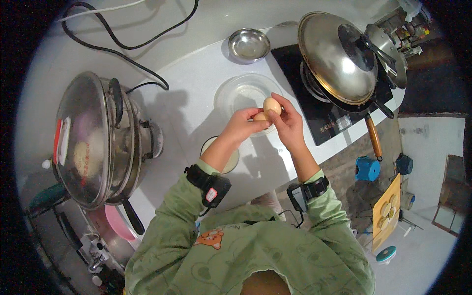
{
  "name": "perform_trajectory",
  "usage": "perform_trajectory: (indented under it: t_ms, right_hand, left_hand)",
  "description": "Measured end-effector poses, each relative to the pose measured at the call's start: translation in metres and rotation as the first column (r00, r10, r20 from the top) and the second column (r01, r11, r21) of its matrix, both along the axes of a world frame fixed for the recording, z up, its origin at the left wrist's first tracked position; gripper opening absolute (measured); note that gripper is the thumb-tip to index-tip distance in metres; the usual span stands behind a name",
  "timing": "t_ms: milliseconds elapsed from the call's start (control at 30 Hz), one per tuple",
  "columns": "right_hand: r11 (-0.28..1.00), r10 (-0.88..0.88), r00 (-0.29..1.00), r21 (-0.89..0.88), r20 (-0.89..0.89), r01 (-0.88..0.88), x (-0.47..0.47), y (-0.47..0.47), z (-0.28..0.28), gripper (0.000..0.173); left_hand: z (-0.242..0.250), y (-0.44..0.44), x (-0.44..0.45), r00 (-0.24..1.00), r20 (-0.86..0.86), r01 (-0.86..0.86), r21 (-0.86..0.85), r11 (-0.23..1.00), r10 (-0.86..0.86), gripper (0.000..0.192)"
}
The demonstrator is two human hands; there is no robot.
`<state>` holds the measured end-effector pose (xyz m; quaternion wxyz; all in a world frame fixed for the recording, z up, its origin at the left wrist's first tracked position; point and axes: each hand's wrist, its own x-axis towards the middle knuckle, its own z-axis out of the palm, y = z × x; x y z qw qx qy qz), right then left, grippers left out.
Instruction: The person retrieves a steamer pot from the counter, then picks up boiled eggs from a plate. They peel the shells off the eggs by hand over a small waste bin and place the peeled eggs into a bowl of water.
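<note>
Both my hands are close together over a clear round bowl [236, 88] on the white counter. My right hand [288, 120] grips a light brown egg [271, 105] between thumb and fingers. Just below and left of it, my left hand [245, 123] has its fingers on a second egg [260, 117], which is partly covered by my fingers. Whether the two eggs touch is hard to tell. Beneath my left forearm stands a round container with pale contents [231, 160]. A small stainless steel bowl [249, 45] sits beyond the clear bowl.
On the right, a lidded wok [335, 59] rests on a black induction cooktop [319, 131], its wooden-handled neighbour [374, 138] jutting over the counter edge. A large steamer with a glass lid [107, 143] stands left, near a black cable [121, 48] and a pink basin [118, 223].
</note>
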<state>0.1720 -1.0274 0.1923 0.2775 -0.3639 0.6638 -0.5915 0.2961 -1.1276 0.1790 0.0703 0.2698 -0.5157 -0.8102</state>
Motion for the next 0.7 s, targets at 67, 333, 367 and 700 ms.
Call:
perform_trajectory:
  t_ms: [67, 333, 367, 700]
  right_hand:
    - [0.994, -0.07, 0.995, -0.083, 0.066, 0.076, 0.0, -0.001, -0.001, 0.042]
    - [0.987, -0.159, 0.948, 0.037, 0.277, 0.154, -0.005, 0.009, 0.001, 0.038]
    - [0.994, -0.113, 0.874, 0.051, 0.472, 0.1, -0.007, 0.013, 0.003, 0.037]
    - [1.0, -0.006, 0.611, 0.023, 0.792, -0.02, -0.006, 0.036, 0.013, 0.04]
  left_hand:
    - [0.002, -0.003, -0.001, 1.0, -0.02, -0.002, -0.006, 1.0, 0.002, 0.044]
    - [-0.028, -0.019, -0.006, 0.975, 0.221, 0.107, -0.473, 0.875, 0.001, 0.039]
    - [-0.035, -0.023, -0.009, 0.959, 0.282, 0.187, -0.544, 0.818, -0.031, 0.039]
    - [-0.061, -0.024, -0.029, 0.759, 0.651, 0.582, -0.659, 0.475, -0.027, 0.041]
